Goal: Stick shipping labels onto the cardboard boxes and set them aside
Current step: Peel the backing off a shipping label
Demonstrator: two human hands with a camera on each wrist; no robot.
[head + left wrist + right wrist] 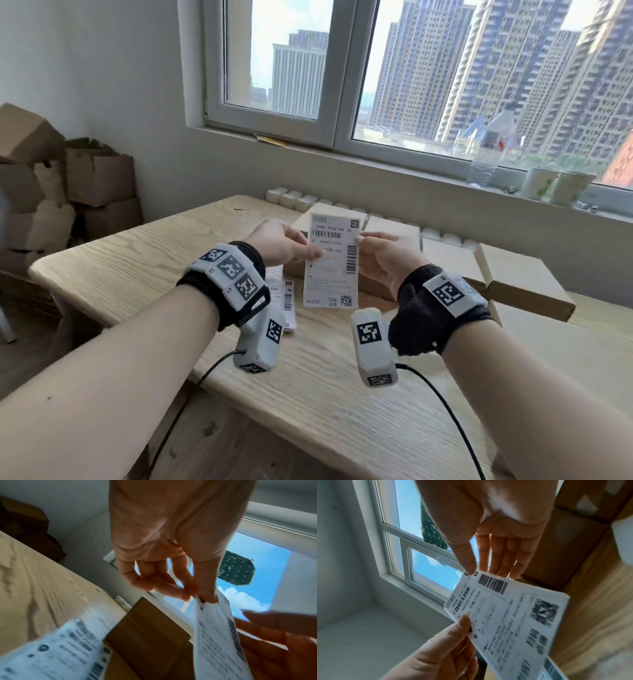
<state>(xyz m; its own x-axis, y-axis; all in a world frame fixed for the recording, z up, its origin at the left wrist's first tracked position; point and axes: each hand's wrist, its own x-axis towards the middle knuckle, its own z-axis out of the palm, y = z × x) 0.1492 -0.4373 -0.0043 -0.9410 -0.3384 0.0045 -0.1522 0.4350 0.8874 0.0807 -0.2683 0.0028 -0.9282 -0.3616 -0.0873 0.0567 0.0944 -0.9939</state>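
Observation:
Both my hands hold one white shipping label (330, 270) upright above the wooden table (137, 260), printed side toward me. My left hand (310, 251) pinches its left edge between thumb and fingers. My right hand (363, 241) pinches the upper right edge, thumb in front and fingers behind. The left wrist view shows the left hand (197, 596) gripping the label (217, 635). In the right wrist view the right hand (481, 570) pinches the label (510, 615) beside its barcode. Flat cardboard boxes (524, 277) lie on the table behind and to the right. More labels (287, 301) lie under my left wrist.
A heap of empty cardboard boxes (68, 178) stands on the floor at the left. Small white jars (291, 198) line the table's back edge. A water bottle (489, 150) and paper cups (541, 181) stand on the windowsill. Black cables hang from both wrists.

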